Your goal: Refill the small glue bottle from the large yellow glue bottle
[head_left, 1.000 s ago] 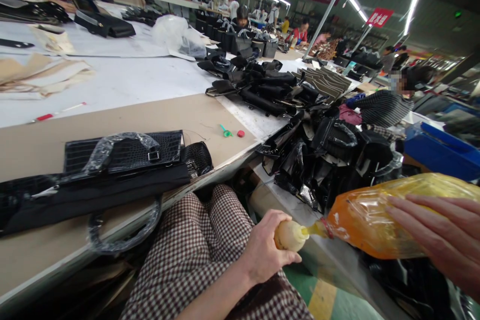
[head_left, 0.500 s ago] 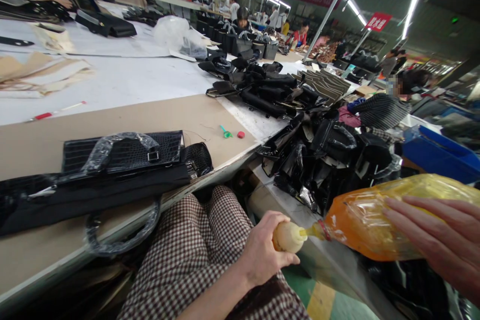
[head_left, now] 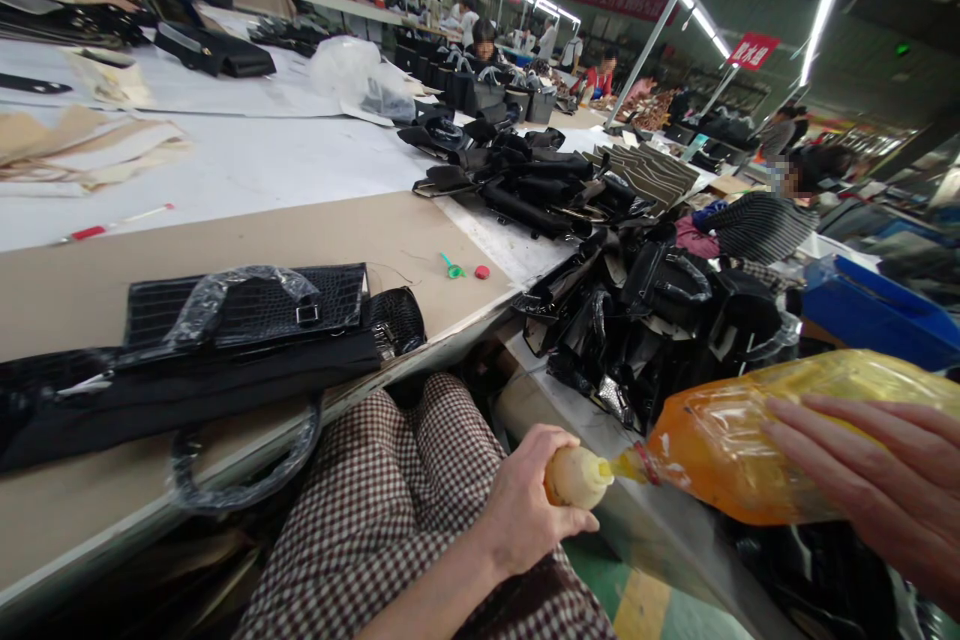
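My left hand (head_left: 529,508) is wrapped around a small cream squeeze bottle (head_left: 574,476), held over my checked trousers. Its yellow neck meets the mouth of a large tilted plastic jug of amber liquid (head_left: 731,460). My right hand (head_left: 877,480) grips the jug's side, fingers pressed along it. A black crocodile-pattern handbag (head_left: 247,315) with a plastic-wrapped handle lies on the brown worktable (head_left: 315,230) to my left.
A green and a red cap (head_left: 465,270) lie on the table. Heaps of black bag parts (head_left: 645,310) fill the space ahead. A blue bin (head_left: 874,315) stands at right. Other people work at far benches.
Both hands keep the same hold on the bottle and the jug. The view has drifted very slightly.
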Action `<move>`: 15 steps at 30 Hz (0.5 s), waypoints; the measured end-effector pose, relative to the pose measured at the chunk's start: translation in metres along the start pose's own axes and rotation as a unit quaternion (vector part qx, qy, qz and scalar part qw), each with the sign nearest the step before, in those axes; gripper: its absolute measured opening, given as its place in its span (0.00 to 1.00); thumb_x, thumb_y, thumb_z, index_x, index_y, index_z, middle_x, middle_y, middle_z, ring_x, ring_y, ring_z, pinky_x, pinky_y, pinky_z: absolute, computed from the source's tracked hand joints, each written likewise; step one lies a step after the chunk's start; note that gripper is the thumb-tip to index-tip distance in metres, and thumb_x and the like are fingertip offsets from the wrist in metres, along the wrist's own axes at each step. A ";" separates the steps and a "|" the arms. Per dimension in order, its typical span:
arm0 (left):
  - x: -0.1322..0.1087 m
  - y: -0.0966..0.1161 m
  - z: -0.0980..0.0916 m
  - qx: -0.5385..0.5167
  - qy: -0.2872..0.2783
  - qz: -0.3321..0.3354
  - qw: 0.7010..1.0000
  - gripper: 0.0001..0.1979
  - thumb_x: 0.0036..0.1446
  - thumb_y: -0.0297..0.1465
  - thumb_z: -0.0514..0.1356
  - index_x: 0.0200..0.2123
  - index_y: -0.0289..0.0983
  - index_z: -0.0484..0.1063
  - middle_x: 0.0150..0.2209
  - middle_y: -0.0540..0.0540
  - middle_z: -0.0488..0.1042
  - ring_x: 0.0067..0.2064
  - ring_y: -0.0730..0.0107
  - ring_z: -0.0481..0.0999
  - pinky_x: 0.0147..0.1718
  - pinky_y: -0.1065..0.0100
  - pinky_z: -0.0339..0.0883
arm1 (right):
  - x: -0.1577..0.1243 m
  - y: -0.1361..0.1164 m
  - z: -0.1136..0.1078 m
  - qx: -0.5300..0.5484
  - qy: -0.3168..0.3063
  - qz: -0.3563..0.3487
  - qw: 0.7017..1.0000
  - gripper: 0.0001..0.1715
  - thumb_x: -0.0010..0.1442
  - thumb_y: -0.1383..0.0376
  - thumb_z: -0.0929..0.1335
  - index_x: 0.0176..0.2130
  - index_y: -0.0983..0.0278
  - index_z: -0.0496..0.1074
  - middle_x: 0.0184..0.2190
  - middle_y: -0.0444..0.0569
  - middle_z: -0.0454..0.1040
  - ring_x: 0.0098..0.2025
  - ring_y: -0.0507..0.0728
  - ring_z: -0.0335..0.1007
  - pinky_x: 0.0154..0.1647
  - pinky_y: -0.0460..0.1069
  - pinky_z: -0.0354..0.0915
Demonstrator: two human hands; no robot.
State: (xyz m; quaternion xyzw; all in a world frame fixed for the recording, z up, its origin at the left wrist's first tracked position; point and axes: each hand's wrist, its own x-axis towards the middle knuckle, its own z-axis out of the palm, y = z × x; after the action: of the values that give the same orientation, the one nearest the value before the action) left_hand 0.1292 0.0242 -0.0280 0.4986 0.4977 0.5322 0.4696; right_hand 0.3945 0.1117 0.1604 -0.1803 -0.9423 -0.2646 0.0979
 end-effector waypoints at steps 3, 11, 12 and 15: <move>-0.001 -0.001 0.001 -0.002 0.000 0.000 1.000 0.35 0.32 0.22 0.78 0.46 0.40 0.72 0.48 0.48 0.72 0.49 0.61 0.72 0.50 0.61 0.66 | 0.001 0.002 -0.002 -0.014 -0.019 -0.022 0.999 0.33 0.73 0.67 0.57 0.73 0.56 0.48 0.63 0.49 0.67 0.58 0.70 0.70 0.59 0.68 0.61; -0.002 -0.005 0.000 -0.005 -0.001 0.005 1.000 0.36 0.31 0.23 0.78 0.47 0.41 0.71 0.49 0.48 0.72 0.49 0.61 0.72 0.50 0.61 0.66 | 0.004 0.005 -0.010 -0.011 -0.055 -0.036 0.998 0.34 0.73 0.66 0.58 0.74 0.57 0.46 0.63 0.50 0.67 0.59 0.69 0.68 0.62 0.67 0.59; -0.002 -0.005 -0.001 -0.006 -0.001 0.005 1.000 0.36 0.31 0.23 0.78 0.47 0.40 0.71 0.49 0.48 0.72 0.49 0.61 0.72 0.51 0.61 0.66 | 0.005 0.005 -0.010 -0.011 -0.059 -0.037 0.998 0.34 0.73 0.65 0.59 0.74 0.57 0.46 0.63 0.50 0.67 0.59 0.70 0.68 0.62 0.67 0.59; -0.002 -0.004 -0.001 -0.008 -0.001 0.005 1.000 0.36 0.31 0.23 0.78 0.47 0.40 0.71 0.49 0.48 0.72 0.49 0.61 0.72 0.51 0.61 0.66 | 0.005 0.004 -0.009 -0.010 -0.062 -0.041 0.997 0.34 0.73 0.65 0.59 0.74 0.58 0.46 0.63 0.51 0.67 0.59 0.70 0.68 0.62 0.67 0.59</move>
State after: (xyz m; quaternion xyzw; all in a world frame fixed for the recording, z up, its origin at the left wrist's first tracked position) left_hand 0.1284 0.0223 -0.0326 0.4979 0.4907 0.5375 0.4717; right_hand 0.3918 0.1114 0.1711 -0.1581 -0.9506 -0.2658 0.0265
